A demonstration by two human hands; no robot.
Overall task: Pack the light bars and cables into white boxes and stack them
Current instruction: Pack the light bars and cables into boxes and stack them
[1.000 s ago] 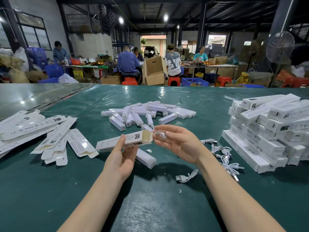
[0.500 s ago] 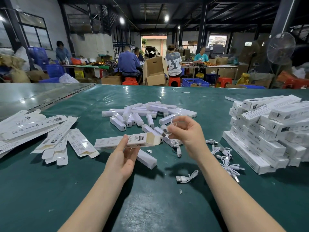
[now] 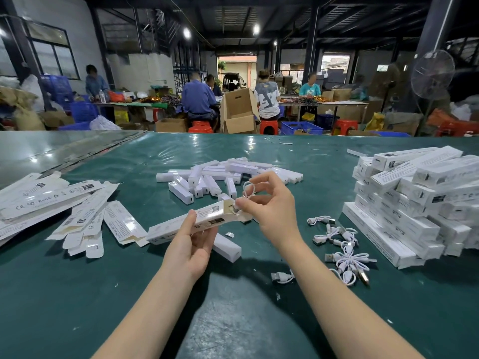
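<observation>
My left hand (image 3: 189,244) is curled round one white box (image 3: 166,233) and holds it just above the green table (image 3: 103,294). The box's open end points to 2 o'clock. My right hand (image 3: 272,208) pinches one white cable (image 3: 245,193) right at that open end. The cable's loop sticks up above my fingers. My fingers hide part of the opening, so I cannot tell how much of the cable is inside. One light bar (image 3: 228,248) lies alone on the table, just under the box and partly hidden by it. At 12 o'clock, past my hands, is a messy pile of light bars (image 3: 233,169). There are more than ten, too mixed up to count. At 9 o'clock lie the flat boxes (image 3: 46,200), not folded yet, spread over each other. At 3 o'clock is the big stack of packed boxes (image 3: 414,203), many layers high. At 4 o'clock, between my right arm and that stack, sits a tangle of loose cables (image 3: 344,257). One more cable (image 3: 282,277) lies a little apart from it. Far off at 12 o'clock I count five people (image 3: 197,99) at long tables, with one open cardboard carton (image 3: 238,112). One fan (image 3: 431,73) stands at 2 o'clock.
</observation>
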